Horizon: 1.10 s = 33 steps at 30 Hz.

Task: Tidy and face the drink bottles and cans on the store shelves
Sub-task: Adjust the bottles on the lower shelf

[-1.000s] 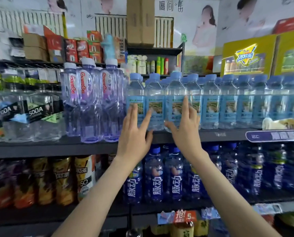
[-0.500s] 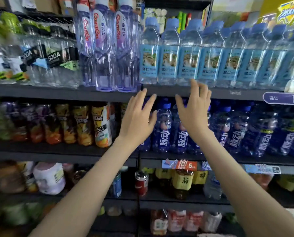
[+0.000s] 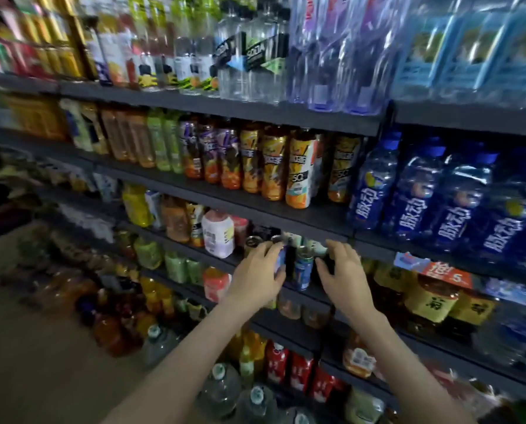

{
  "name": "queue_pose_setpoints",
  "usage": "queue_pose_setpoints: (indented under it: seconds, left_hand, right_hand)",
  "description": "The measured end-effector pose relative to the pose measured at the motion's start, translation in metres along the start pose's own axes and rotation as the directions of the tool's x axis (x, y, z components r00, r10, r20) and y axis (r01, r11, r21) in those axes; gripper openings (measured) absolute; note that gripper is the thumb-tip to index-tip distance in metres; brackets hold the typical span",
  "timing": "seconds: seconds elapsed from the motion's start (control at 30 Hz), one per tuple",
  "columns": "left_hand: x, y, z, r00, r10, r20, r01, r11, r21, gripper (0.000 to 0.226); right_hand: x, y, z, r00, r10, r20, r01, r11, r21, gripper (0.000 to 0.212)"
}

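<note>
My left hand grips a blue can on the third shelf, fingers over its top and thumb below. A second blue can stands upright just right of it, between my hands. My right hand is at the same shelf, its fingers and thumb curved around a dark gap. The blur hides whether a dark can sits in that gap. More can tops show behind my left hand.
A white-and-pink bottle stands left of the cans. Orange tea bottles and blue sports-drink bottles fill the shelf above. Yellow-labelled jars sit to the right, and large water jugs stand on the floor below.
Both hands dropped from the water-bottle shelf edge down to the can shelf. The view swung down and left. My left hand took hold of a blue can.
</note>
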State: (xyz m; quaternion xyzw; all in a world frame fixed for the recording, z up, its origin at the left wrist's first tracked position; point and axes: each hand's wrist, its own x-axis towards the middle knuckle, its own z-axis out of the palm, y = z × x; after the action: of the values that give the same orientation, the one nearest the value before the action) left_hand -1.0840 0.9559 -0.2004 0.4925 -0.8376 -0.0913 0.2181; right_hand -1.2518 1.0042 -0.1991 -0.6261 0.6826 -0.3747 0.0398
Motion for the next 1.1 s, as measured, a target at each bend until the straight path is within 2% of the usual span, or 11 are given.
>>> queue_pose_setpoints:
  seconds: [0.13,0.23,0.37,0.6,0.73,0.93,1.1]
  left_hand:
    - [-0.019,-0.059,-0.025,0.984,-0.177,-0.03,0.177,0.984,0.002,0.052]
    - [-0.026,-0.113,-0.049,0.945,-0.319,-0.076,0.308,0.943,-0.126,0.055]
    - [-0.034,-0.208,-0.084,0.889,-0.444,-0.117,0.431,0.895,-0.118,0.056]
    - [-0.052,-0.394,-0.155,0.855,-0.499,-0.141,0.499,0.866,-0.04,0.054]
    - [-0.052,-0.47,-0.185,0.849,-0.508,-0.146,0.513,0.859,-0.002,0.053]
    - [-0.021,-0.568,-0.207,0.86,-0.481,-0.17,0.486,0.874,-0.012,0.054]
    - [0.022,-0.648,-0.199,0.869,-0.476,-0.133,0.475,0.879,-0.044,0.054]
  right_hand:
    - [0.006,-0.042,0.053,0.993,-0.067,0.097,0.059,0.995,0.08,0.035]
    - [0.019,-0.078,0.096,0.984,-0.108,0.139,0.094,0.991,0.098,0.036]
    - [0.04,-0.136,0.167,0.973,-0.125,0.191,0.096,0.983,0.156,0.036]
    - [0.091,-0.277,0.32,0.952,-0.178,0.248,0.116,0.963,0.243,0.038]
    - [0.117,-0.335,0.388,0.942,-0.13,0.308,0.045,0.962,0.269,0.043]
    - [0.17,-0.385,0.479,0.946,-0.113,0.303,0.025,0.96,0.28,0.04]
    - [0.221,-0.412,0.568,0.939,-0.064,0.339,-0.029,0.964,0.263,0.039]
